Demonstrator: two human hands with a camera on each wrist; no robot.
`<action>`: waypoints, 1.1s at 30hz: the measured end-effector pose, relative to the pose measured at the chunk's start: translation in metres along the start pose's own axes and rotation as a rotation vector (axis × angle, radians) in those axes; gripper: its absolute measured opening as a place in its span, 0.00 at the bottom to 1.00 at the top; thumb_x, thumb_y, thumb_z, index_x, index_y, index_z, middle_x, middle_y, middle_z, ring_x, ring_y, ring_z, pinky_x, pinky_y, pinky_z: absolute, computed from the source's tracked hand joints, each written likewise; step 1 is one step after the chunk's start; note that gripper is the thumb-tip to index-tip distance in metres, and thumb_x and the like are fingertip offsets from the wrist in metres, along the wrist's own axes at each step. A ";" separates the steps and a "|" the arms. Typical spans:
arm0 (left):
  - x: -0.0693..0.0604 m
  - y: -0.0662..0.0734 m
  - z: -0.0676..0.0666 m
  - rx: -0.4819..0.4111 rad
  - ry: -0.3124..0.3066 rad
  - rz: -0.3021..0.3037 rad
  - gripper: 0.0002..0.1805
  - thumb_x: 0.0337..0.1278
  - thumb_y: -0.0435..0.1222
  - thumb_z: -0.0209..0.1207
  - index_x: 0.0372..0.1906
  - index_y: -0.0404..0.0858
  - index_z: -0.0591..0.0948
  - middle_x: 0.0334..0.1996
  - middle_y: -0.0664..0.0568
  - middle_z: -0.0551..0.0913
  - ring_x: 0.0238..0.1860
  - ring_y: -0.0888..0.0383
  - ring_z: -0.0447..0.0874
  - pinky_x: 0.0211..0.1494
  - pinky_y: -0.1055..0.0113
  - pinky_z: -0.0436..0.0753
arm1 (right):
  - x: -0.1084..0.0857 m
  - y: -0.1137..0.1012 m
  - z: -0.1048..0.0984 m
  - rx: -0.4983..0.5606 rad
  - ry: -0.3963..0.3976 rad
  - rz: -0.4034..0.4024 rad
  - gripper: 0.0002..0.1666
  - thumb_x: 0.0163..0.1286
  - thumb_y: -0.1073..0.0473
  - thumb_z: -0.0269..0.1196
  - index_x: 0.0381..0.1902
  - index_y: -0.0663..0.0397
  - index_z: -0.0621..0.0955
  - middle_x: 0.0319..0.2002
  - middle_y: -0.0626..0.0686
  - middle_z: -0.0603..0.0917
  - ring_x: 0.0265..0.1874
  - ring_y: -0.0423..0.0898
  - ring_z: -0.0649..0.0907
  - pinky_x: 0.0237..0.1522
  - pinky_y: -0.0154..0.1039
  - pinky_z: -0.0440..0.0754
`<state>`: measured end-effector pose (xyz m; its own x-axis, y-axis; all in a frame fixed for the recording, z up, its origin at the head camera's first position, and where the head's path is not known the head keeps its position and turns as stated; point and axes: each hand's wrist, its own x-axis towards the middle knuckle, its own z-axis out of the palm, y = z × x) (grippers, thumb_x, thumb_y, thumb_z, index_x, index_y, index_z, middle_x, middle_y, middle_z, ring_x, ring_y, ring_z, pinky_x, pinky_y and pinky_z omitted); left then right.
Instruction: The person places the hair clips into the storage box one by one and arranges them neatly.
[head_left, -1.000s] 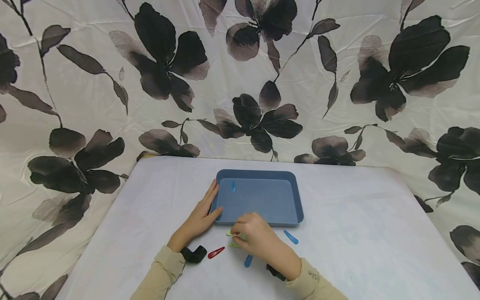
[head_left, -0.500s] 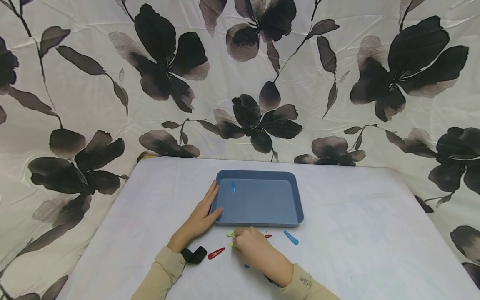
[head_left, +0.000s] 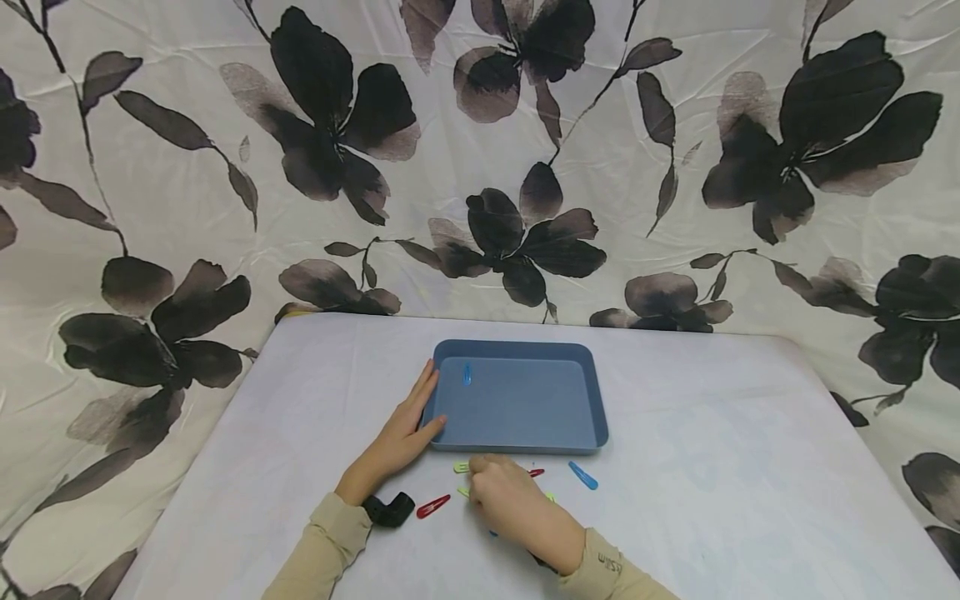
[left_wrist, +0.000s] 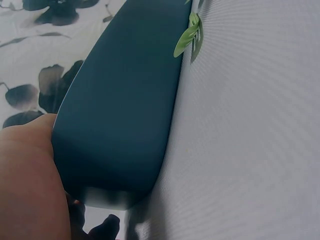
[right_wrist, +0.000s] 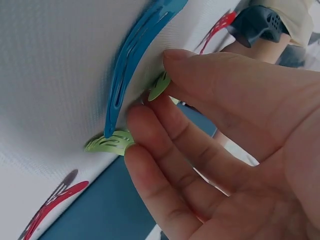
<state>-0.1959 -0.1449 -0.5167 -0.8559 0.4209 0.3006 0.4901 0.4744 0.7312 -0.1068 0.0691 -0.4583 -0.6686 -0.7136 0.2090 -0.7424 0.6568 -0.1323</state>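
Note:
My left hand [head_left: 401, 433] rests along the left side of the blue tray [head_left: 517, 443], its fingers straight and the thumb on the rim. One blue hair clip [head_left: 467, 374] lies inside the tray. In front of the tray my right hand [head_left: 513, 500] is low over the table. The right wrist view shows its thumb and index fingertip pinching a small green hair clip [right_wrist: 160, 86]. Close to those fingers are a larger blue hair clip [right_wrist: 132, 60] and another green hair clip [right_wrist: 111, 143]. The hand partly hides several clips in the head view.
A red hair clip [head_left: 432, 507] lies beside the black camera mount [head_left: 390, 509] on the left wrist. Right of the working hand are another red clip [head_left: 536, 472] and a blue clip [head_left: 583, 475]. A white cloth covers the table [head_left: 720, 450]; floral fabric [head_left: 510, 242] hangs behind.
My right hand has come slightly nearer the table's front, fingers lower among the clips, and a red clip now shows beside it. The left hand and tray have stayed put.

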 end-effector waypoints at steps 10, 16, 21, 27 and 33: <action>0.000 0.002 -0.001 -0.005 -0.002 -0.002 0.40 0.69 0.36 0.55 0.78 0.31 0.50 0.80 0.43 0.42 0.78 0.46 0.42 0.73 0.41 0.52 | 0.000 0.001 -0.001 0.031 -0.041 0.019 0.11 0.54 0.69 0.73 0.17 0.50 0.89 0.21 0.43 0.76 0.20 0.34 0.68 0.27 0.31 0.72; 0.000 0.001 -0.001 -0.007 -0.007 0.003 0.40 0.69 0.35 0.55 0.78 0.30 0.50 0.80 0.43 0.42 0.78 0.46 0.42 0.74 0.41 0.52 | 0.003 0.000 -0.003 0.055 -0.041 0.048 0.17 0.55 0.71 0.71 0.11 0.50 0.83 0.18 0.44 0.75 0.16 0.33 0.64 0.19 0.29 0.66; 0.000 0.002 -0.001 -0.009 -0.010 -0.009 0.40 0.69 0.36 0.55 0.78 0.31 0.50 0.80 0.45 0.41 0.78 0.47 0.41 0.74 0.41 0.51 | 0.005 0.001 -0.004 0.067 -0.023 0.056 0.21 0.56 0.72 0.69 0.09 0.50 0.79 0.15 0.44 0.73 0.14 0.32 0.60 0.14 0.27 0.60; 0.000 0.002 -0.001 -0.017 -0.013 -0.012 0.40 0.70 0.36 0.55 0.78 0.31 0.50 0.80 0.45 0.41 0.78 0.47 0.41 0.74 0.40 0.51 | 0.008 0.001 -0.010 0.071 -0.023 0.048 0.21 0.58 0.71 0.69 0.09 0.51 0.80 0.16 0.45 0.75 0.15 0.33 0.59 0.14 0.27 0.59; 0.000 0.001 -0.002 -0.017 -0.015 -0.001 0.40 0.70 0.36 0.55 0.78 0.30 0.50 0.80 0.44 0.41 0.78 0.46 0.41 0.73 0.40 0.52 | 0.012 0.001 -0.018 0.088 -0.036 0.074 0.18 0.59 0.71 0.69 0.13 0.51 0.83 0.18 0.44 0.76 0.15 0.33 0.60 0.15 0.25 0.60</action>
<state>-0.1960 -0.1455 -0.5146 -0.8539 0.4317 0.2906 0.4861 0.4622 0.7417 -0.1149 0.0652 -0.4383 -0.7215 -0.6734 0.1609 -0.6909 0.6852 -0.2305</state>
